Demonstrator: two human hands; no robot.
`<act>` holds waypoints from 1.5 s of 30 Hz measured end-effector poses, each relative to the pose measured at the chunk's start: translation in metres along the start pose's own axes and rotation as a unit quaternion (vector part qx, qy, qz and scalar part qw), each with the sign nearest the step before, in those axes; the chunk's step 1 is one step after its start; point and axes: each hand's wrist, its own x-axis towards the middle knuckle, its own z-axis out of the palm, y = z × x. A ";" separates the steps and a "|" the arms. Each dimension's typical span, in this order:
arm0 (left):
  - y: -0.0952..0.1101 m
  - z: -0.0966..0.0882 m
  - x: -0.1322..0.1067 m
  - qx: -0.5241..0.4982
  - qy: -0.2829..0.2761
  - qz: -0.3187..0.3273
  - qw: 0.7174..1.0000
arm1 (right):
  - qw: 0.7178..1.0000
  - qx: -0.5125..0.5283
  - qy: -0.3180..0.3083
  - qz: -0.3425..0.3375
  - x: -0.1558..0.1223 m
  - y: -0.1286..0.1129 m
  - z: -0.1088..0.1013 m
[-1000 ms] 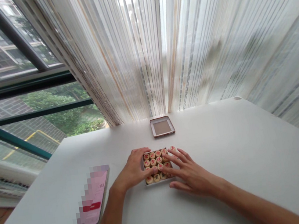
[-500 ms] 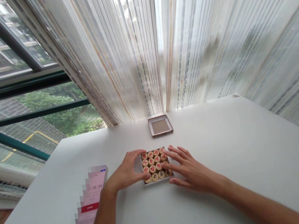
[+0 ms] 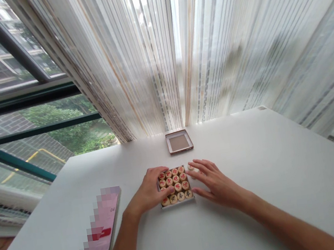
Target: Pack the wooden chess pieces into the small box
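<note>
A shallow box [image 3: 178,205] holds rows of round wooden Chinese chess pieces [image 3: 176,178], most with red characters and a near row with black ones. My left hand [image 3: 150,191] lies along the box's left side, thumb and fingers apart. Its thumb reaches over the pieces in the lower rows, and its fingertips are at the far left corner. Just right of the box, my right hand [image 3: 213,180] has its fingers spread low over the table. A loose chess piece [image 3: 190,166] shows by its fingertips; what lies under the fingers is partly hidden.
An open box lid [image 3: 179,142] lies inside up behind the box, near the curtain [image 3: 167,79]. To the left, a pink-screened phone [image 3: 105,229] with a black cable rests on the white table [image 3: 251,150]. Dark items show beyond the table's right edge.
My right hand has drawn back off the pieces to the right side of the box. The left thumb and fingertips have shifted slightly right over the pieces.
</note>
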 end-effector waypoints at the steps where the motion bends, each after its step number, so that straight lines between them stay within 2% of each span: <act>1: 0.000 0.002 0.001 0.000 0.008 -0.004 1.000 | 1.000 0.001 0.015 0.010 0.000 0.004 -0.001; 5: -0.004 0.003 0.003 0.000 0.033 -0.034 0.999 | 0.998 0.013 0.045 0.052 0.001 0.020 -0.006; 11: -0.006 -0.001 -0.002 -0.041 -0.040 -0.044 0.997 | 0.994 0.051 0.025 0.089 -0.001 0.033 -0.012; 20: -0.003 -0.001 -0.002 -0.047 -0.039 -0.038 0.997 | 0.991 0.090 0.007 0.098 0.000 0.038 -0.004; 33: 0.013 0.006 0.002 0.004 0.019 0.007 1.000 | 0.982 0.148 0.059 0.099 0.002 0.034 -0.005; 38: 0.018 0.007 0.003 0.017 0.018 0.018 1.000 | 0.979 0.168 0.078 0.087 0.004 0.029 -0.006; 45: 0.027 0.026 0.007 0.042 0.053 0.051 0.996 | 0.975 0.189 0.080 0.081 0.003 0.028 0.000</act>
